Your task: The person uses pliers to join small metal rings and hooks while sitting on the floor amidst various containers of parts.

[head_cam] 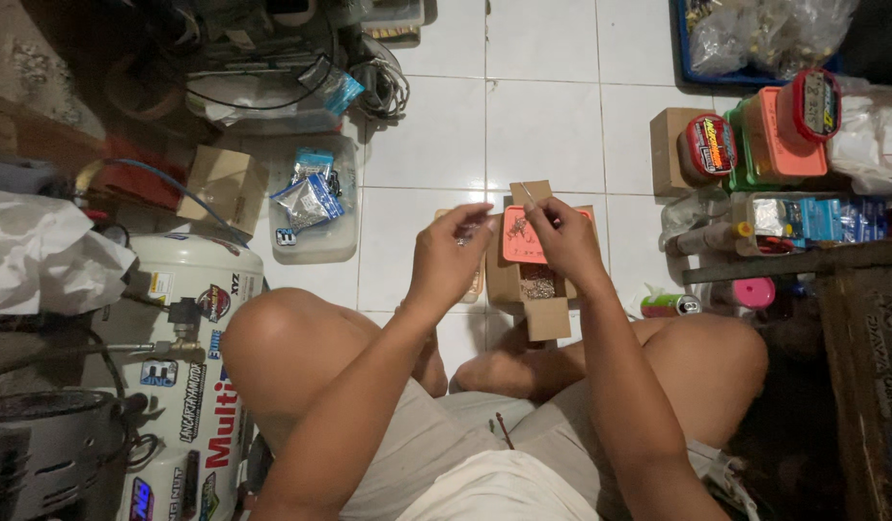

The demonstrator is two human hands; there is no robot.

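Observation:
My left hand is raised over the white tiled floor, fingers pinched on a small metal part I cannot make out clearly. My right hand is beside it, pinching a thin metal wire or pin that sticks up from its fingertips. Just beneath the hands lies an open cardboard box holding small metal bits. An orange lid with a few tiny parts on it rests across the box. My bare knees frame the box on both sides.
A white air-compressor tank stands at the left. A clear plastic tub of bagged parts sits behind it. Orange-lidded and red-lidded containers, a cardboard box and a green can crowd the right. A dark wooden edge is at far right.

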